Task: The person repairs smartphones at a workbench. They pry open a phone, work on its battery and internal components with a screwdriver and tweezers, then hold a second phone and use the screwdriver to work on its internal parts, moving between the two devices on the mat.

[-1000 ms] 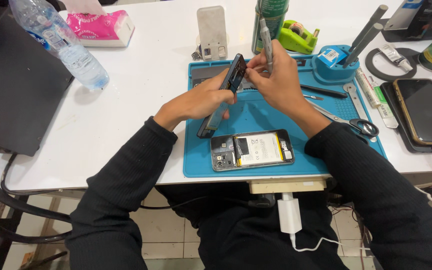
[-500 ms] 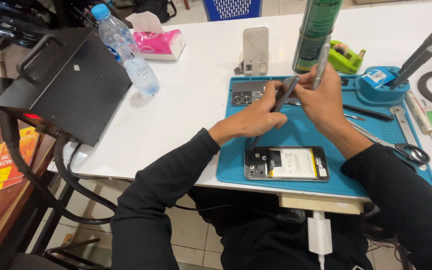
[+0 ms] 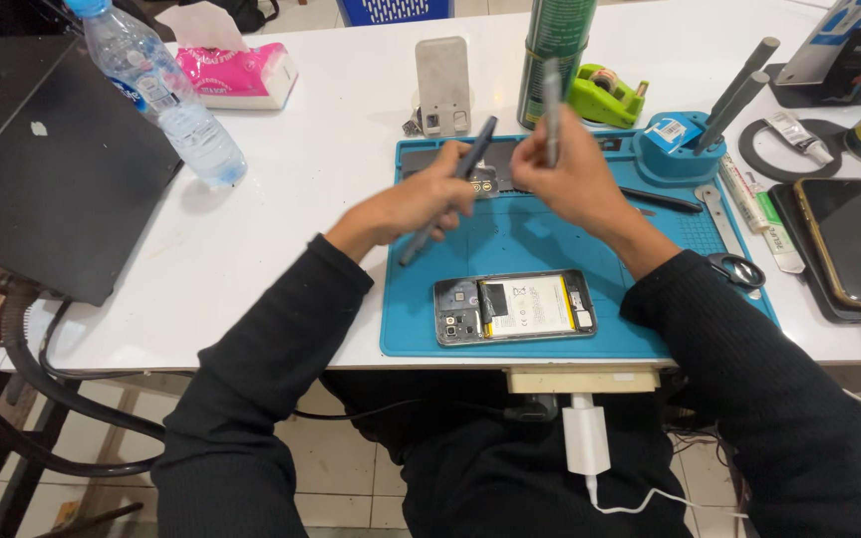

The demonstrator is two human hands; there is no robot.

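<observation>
Right now my left hand (image 3: pixel 421 204) grips a dark tool (image 3: pixel 447 189), right hand (image 3: pixel 570 174) grips a grey pen (image 3: pixel 552 108); keep both steady over the mat (image 3: pixel 540 239), opened phone (image 3: pixel 515 307) near.

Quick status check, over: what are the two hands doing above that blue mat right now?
Left hand grips a dark slim tool. Right hand holds a grey pen-like tool upright. Opened phone lies untouched on the blue mat below. Nothing between hands and phone.

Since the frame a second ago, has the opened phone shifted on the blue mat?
No. The opened phone lies at the near edge of the blue mat as before, long side along that edge; only the camera swung. Both hands work above it.
</observation>
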